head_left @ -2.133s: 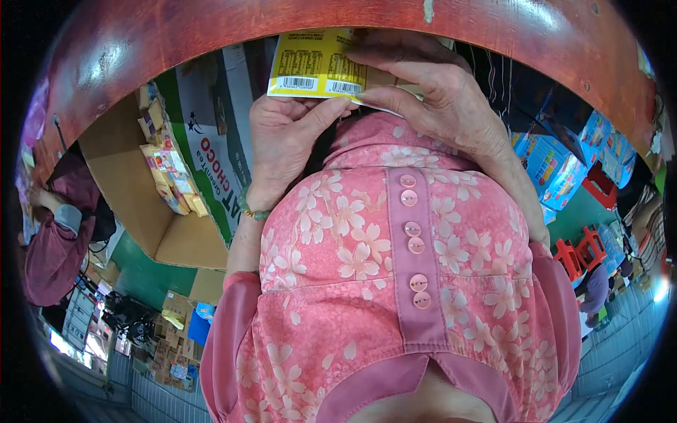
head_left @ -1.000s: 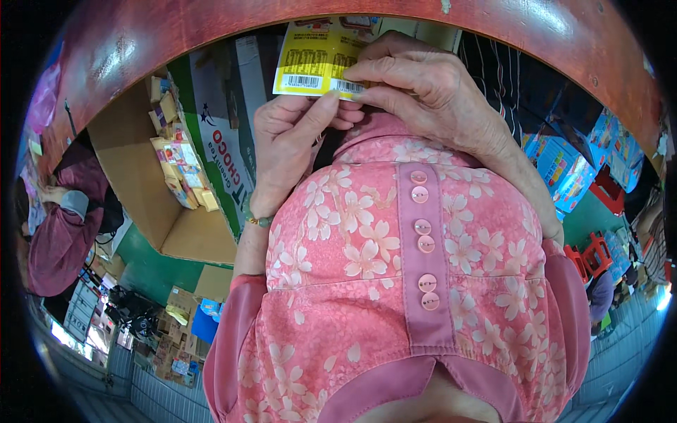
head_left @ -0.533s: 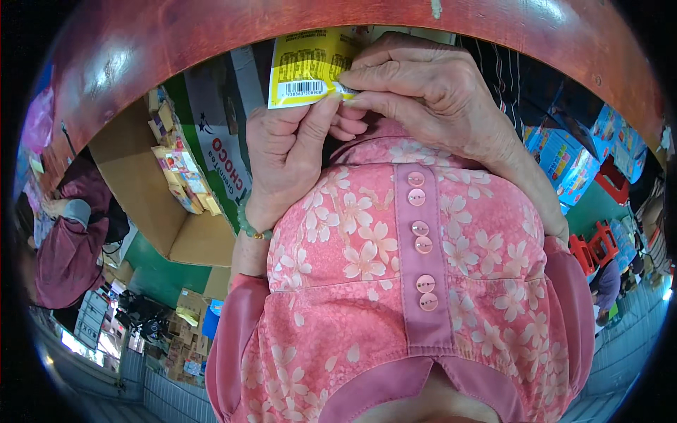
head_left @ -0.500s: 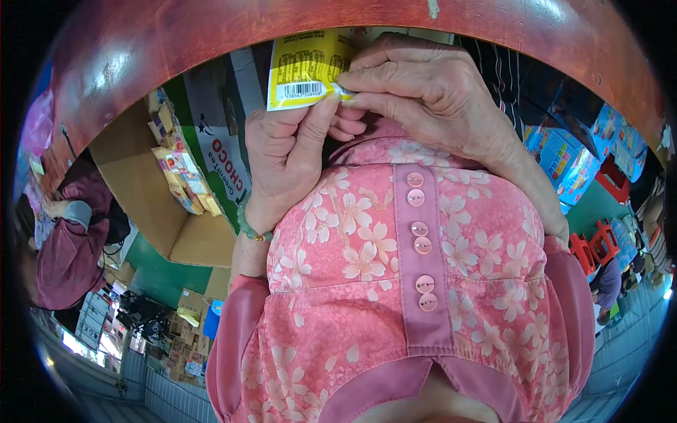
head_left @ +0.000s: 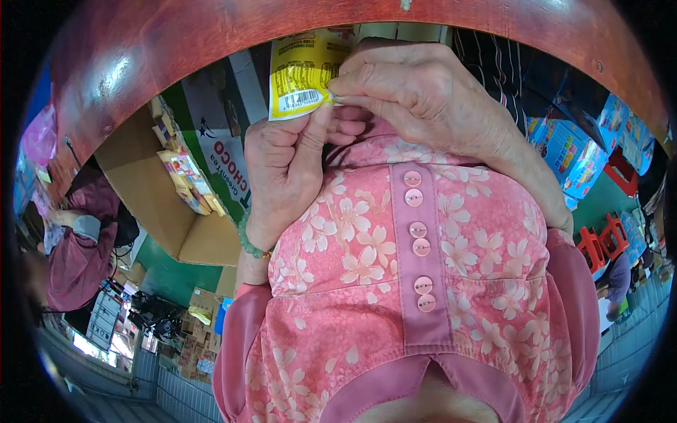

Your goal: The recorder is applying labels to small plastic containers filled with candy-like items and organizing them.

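Note:
Between my two hands is a small yellow packet (head_left: 300, 67) with a white-edged rim and a barcode on the side that shows. My left hand (head_left: 288, 151), with a green bead bracelet at its wrist, pinches the packet's lower right corner between thumb and fingers. Closed on the same corner, the thumb and forefinger of my right hand (head_left: 430, 92) meet the left thumb tip. Both hands are in front of my chest, just below the curved edge of the red-brown table (head_left: 211, 28). Fingers hide part of the packet's right side.
An open cardboard box (head_left: 159, 187) with small packaged goods (head_left: 187, 173) along its inside stands at left. Blue printed packages (head_left: 564, 155) and red plastic stools (head_left: 603, 240) are at right. Another person in a maroon top (head_left: 84, 254) sits at far left.
The packet has tilted a little and its lower edge has dropped slightly. My right hand has shifted slightly left and down. Both hands keep their pinch.

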### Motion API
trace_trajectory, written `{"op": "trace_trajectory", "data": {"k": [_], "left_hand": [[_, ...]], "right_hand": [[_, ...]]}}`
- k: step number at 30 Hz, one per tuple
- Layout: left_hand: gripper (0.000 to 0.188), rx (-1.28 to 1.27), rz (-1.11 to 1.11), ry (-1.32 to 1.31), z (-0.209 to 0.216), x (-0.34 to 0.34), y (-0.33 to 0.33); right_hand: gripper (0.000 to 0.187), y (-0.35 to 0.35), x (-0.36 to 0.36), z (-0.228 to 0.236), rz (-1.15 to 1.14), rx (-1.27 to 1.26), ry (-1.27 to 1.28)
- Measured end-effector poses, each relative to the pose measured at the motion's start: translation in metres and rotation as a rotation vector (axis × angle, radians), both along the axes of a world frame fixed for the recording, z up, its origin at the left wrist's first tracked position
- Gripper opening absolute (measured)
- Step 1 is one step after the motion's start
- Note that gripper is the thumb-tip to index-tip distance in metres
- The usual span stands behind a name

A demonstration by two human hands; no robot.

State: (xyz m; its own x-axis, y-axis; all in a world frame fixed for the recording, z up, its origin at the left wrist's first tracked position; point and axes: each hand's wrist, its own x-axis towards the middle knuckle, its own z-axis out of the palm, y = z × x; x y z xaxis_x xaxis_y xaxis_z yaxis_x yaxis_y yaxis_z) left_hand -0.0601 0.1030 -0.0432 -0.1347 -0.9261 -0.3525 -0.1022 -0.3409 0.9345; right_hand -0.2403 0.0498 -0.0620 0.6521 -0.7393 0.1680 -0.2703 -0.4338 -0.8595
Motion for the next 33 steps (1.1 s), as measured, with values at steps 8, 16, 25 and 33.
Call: {"op": "trace_trajectory", "data": {"k": [8,16,25,33], "left_hand": [[0.017,-0.102,-0.065,-0.151,0.004,-0.002,-0.001],[0.017,-0.137,-0.064,-0.28,0.007,-0.004,-0.005],[0.018,0.155,0.085,0.085,0.006,0.0,-0.003],[0.016,0.114,0.201,0.257,-0.017,0.014,0.001]], "right_hand": [[0.031,0.007,0.002,0.007,0.048,-0.137,0.222],[0.03,0.019,0.011,0.012,-0.033,-0.172,0.334],[0.015,0.008,0.01,-0.008,-0.126,-0.071,0.084],[0.02,0.01,0.012,-0.009,-0.186,0.233,-0.135]]}}
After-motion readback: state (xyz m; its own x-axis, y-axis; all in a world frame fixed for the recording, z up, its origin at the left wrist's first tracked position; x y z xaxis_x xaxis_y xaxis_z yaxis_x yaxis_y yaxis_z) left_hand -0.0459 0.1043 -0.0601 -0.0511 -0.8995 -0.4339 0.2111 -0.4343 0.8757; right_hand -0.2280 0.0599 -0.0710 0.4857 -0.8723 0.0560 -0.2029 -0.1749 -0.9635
